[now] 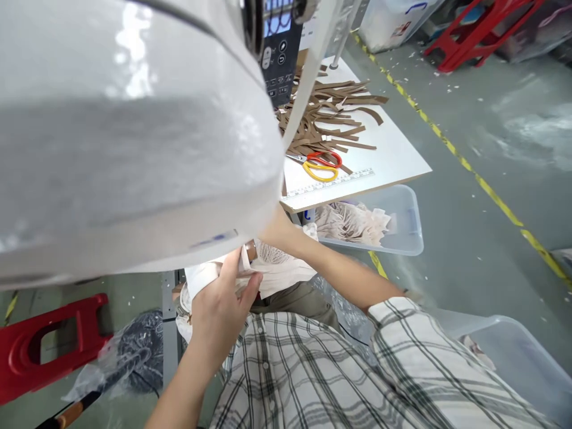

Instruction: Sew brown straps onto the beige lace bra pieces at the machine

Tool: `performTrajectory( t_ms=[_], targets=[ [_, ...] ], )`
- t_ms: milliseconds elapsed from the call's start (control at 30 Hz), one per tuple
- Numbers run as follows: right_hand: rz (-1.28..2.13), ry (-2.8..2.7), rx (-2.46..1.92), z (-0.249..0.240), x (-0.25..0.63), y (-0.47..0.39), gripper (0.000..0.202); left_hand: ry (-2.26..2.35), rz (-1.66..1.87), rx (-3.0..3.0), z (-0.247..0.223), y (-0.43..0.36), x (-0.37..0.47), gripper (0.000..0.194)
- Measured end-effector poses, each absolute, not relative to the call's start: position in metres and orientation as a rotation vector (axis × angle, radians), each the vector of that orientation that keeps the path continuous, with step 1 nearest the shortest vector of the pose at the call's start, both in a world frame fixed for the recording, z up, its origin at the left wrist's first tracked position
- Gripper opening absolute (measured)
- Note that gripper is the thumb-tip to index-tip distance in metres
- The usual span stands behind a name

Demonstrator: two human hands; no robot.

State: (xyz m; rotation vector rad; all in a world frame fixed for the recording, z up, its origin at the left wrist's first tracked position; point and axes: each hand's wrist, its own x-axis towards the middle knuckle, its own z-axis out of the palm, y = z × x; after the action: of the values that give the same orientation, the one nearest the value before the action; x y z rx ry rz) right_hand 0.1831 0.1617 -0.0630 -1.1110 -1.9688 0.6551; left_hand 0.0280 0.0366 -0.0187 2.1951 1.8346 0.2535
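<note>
A big white sewing machine head fills the upper left and covers much of the work under it. My left hand is closed on pale fabric, thumb and fingers pinching its folded edge just below the machine. The cloth spreads rightward and drapes over my lap. My right hand reaches in from the right beside the same fabric. Its fingers are hidden behind the machine head, so their grip does not show.
On the white tabletop lie brown strips, scissors and a clear ruler. Beneath it is a plastic bin of pale cloth pieces. A control panel adjoins the machine. A red stool stands lower left.
</note>
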Motion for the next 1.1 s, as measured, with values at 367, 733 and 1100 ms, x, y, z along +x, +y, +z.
performTrajectory(
  t_ms=[367, 733, 1100],
  targets=[
    [0.712, -1.789, -1.099, -0.058, 0.186, 0.159, 0.030, 1.844, 0.304, 2.255, -0.022, 0.037, 0.026, 0.057],
    [0.842, -1.647, -1.068, -0.061, 0.185, 0.152, 0.027, 1.874, 0.534, 2.328, -0.040, 0.031, 0.017, 0.084],
    [1.595, -1.299, -1.075, -0.079, 0.208, 0.031, 0.031, 1.574, 0.675, 2.558, -0.054, -0.030, 0.059, 0.104]
  ],
)
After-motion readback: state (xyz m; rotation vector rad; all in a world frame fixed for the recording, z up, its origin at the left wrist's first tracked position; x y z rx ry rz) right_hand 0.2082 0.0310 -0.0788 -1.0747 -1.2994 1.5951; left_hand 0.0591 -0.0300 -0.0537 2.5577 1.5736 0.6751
